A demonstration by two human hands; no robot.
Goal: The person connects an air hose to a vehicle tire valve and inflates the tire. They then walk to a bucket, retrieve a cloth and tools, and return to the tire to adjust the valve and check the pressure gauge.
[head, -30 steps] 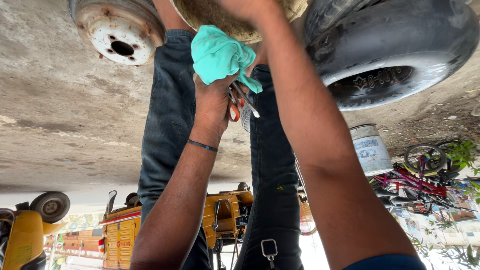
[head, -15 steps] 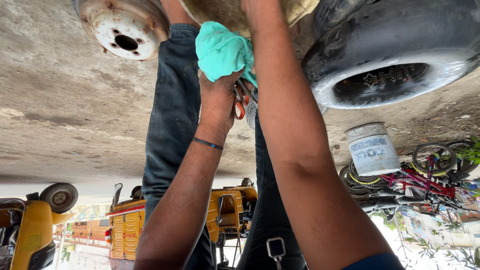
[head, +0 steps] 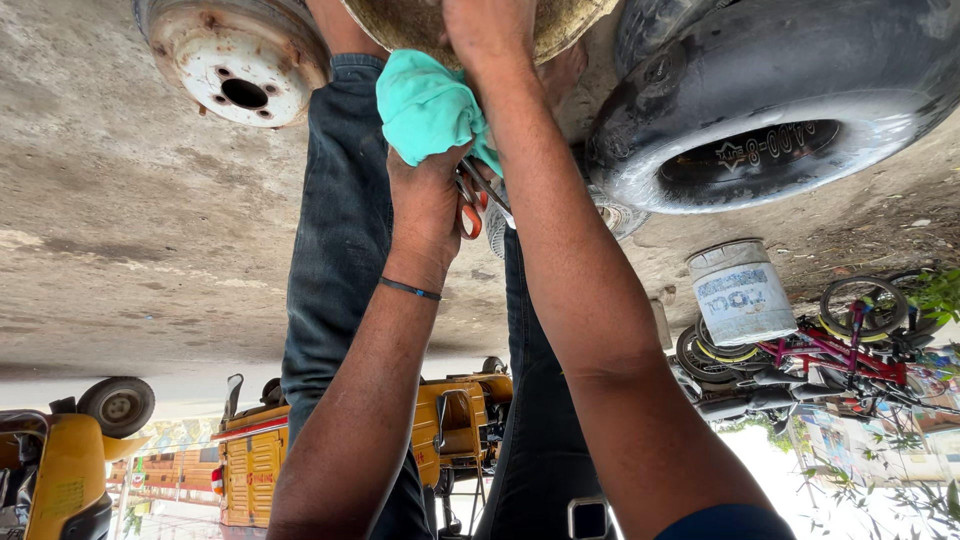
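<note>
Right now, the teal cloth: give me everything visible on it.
The teal cloth is a soft, crumpled fabric rag, plain in colour, with no stains I can make out. It is bunched into a wad and gripped by the left hand, whose fingers close on its lower edge. It lies against the right forearm, just below the round tan object at the frame's top.

- A cloth [head: 430, 105] is being held in the left hand [head: 428, 200], directly above it in the view.
- The right hand [head: 490, 30] is being pressed against a dish [head: 400, 22] at the top edge.
- A wheel rim [head: 235, 60] is lying to the left of the cloth.
- A tyre [head: 790, 90] is lying to the right, with a bucket [head: 742, 292] below it.
- Bicycles [head: 840, 340] are being kept just right of the bucket.
</note>
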